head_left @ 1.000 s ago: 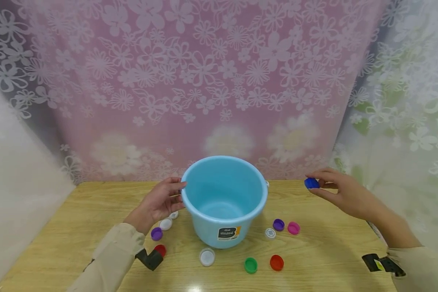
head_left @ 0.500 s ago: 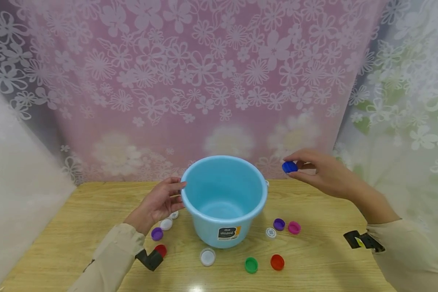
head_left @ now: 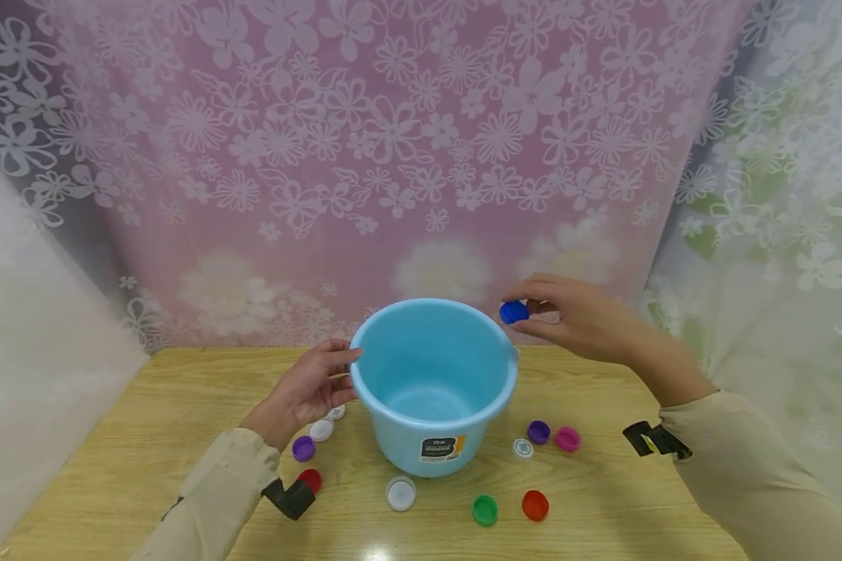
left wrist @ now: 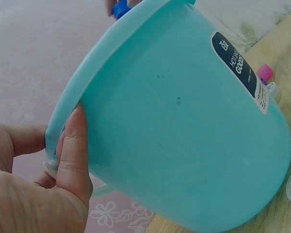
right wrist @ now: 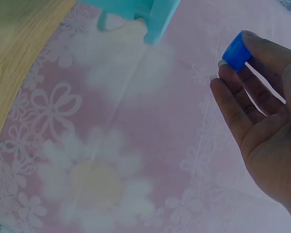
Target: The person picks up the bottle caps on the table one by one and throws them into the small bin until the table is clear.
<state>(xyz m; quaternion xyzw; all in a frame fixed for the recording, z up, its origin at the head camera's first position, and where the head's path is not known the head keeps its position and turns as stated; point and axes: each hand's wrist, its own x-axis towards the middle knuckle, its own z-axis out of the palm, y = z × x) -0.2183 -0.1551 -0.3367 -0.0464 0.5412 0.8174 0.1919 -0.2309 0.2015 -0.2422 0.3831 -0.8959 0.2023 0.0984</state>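
Observation:
A light blue bucket stands on the wooden table, its mouth tipped toward the head camera and its visible inside bare. My left hand grips the bucket's rim at the left; in the left wrist view, thumb and fingers lie on both sides of the rim. My right hand pinches a blue bottle cap between thumb and fingertips, just right of the bucket's far right rim and above table height. The right wrist view shows the same blue cap at the fingertips, apart from the bucket.
Right of the bucket lie a purple cap, a pink cap and a white cap. In front are a green cap, a red cap and a clear-rimmed white cap. More caps lie by the left forearm; a floral curtain hangs behind.
My right hand has carried the blue cap leftward and slightly up, from far right of the bucket to beside its rim. The left hand and bucket have stayed in place.

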